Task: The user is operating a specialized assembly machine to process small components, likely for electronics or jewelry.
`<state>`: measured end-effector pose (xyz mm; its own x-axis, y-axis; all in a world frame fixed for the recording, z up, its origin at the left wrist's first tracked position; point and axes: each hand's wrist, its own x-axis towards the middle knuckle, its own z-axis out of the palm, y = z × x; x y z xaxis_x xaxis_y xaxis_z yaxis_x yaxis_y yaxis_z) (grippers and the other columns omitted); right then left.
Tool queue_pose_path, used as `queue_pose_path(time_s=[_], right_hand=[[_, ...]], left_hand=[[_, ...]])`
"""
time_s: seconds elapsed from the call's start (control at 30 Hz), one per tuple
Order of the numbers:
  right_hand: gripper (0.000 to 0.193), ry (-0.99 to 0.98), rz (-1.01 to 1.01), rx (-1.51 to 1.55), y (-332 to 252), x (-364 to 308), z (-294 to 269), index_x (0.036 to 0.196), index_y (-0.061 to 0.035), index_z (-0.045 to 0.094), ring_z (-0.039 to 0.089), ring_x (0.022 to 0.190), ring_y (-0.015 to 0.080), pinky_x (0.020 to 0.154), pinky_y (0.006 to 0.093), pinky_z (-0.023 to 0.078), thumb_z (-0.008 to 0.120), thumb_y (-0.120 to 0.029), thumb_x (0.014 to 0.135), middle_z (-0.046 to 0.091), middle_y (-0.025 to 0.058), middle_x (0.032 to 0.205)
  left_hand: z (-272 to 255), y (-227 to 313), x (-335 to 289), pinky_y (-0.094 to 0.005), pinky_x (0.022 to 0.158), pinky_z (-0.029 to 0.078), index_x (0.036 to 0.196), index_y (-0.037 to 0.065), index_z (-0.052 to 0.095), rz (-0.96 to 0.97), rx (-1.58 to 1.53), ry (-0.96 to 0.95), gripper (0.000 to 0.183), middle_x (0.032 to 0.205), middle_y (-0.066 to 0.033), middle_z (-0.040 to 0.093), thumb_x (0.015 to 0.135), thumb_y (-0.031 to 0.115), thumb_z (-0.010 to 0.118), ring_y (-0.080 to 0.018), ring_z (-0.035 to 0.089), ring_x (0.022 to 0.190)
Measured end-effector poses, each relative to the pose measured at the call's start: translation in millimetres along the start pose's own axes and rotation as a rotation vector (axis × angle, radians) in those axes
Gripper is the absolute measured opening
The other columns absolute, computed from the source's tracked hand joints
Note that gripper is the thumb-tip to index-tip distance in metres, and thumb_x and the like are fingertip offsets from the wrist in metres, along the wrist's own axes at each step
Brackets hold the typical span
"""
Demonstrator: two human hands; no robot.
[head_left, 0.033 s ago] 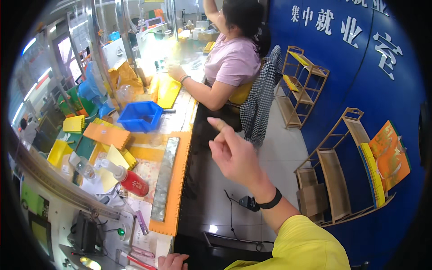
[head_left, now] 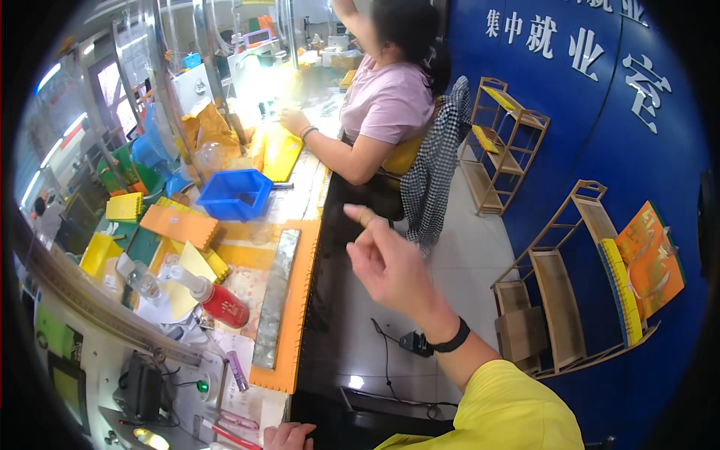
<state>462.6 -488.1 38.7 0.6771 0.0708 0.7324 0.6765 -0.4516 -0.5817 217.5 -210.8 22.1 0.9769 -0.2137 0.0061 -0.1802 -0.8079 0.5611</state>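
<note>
- Your right hand (head_left: 391, 262): half open, index extended, apparently empty, beyond the right edge of the counter (head_left: 303, 201).
- Your left hand (head_left: 289, 436): near right corner, partly cut off; grip cannot be told.
- Long, flat, grey marbled strip (head_left: 276, 300): on the orange scalloped sheet (head_left: 286, 349), right edge; probably stiff, slippery; best held by its long sides.

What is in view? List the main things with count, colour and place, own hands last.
Large notched sheet: one, orange, lower centre.
Mottled strip: one, grey, on that sheet.
Pump bottle: one, red and white, left of the strip.
Tube: one, purple, beside the sheet's near end.
Open bin: one, blue, beyond the bottle.
Fan: one, blue, upper left.
Co-worker: one, in pink, upper centre.
Wooden racks: two, brown, right.
Right hand: one, yellow sleeve, picture's centre.
Left hand: one, bottom edge, partly cut off.
</note>
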Motion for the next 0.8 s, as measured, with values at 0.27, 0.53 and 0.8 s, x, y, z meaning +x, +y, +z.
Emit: queue_pose_path(time_s=[0.27,0.53,0.8], right_hand=[[0.050,-0.194,0.075,0.111,-10.8,-53.1,22.4,0.153,-0.0034,0.062,0.061,0.058,0.0169,0.059,0.0347,0.055,0.075,-0.005,0.105,0.065,0.0067,0.078],[0.046,-0.218,0.165,0.212,-22.6,-80.0,26.3,0.150,-0.0019,0.065,0.058,0.061,0.0101,0.060,0.0287,0.051,0.075,-0.005,0.105,0.066,0.0030,0.079],[0.029,-0.536,0.188,0.611,-60.1,-136.9,36.0,0.136,-0.0039,0.074,0.056,0.058,0.0158,0.057,0.0315,0.046,0.076,-0.007,0.106,0.064,0.0064,0.077]], left_hand=[[3.1,-1.1,-3.8,-0.0515,0.103,0.054,0.129,0.006,0.072,0.017,-0.010,0.036,0.027,0.124,-0.0162,0.072,0.103,0.000,0.067,-0.0427,0.065,0.117],[4.2,3.6,-5.8,-0.0510,0.102,0.054,0.127,0.006,0.072,0.021,0.000,0.054,0.026,0.123,-0.0164,0.072,0.103,0.000,0.066,-0.0427,0.065,0.115],[6.1,7.1,-2.7,-0.0519,0.101,0.054,0.126,0.005,0.073,0.020,0.032,0.057,0.020,0.121,-0.0169,0.073,0.107,0.009,0.068,-0.0432,0.066,0.112]])
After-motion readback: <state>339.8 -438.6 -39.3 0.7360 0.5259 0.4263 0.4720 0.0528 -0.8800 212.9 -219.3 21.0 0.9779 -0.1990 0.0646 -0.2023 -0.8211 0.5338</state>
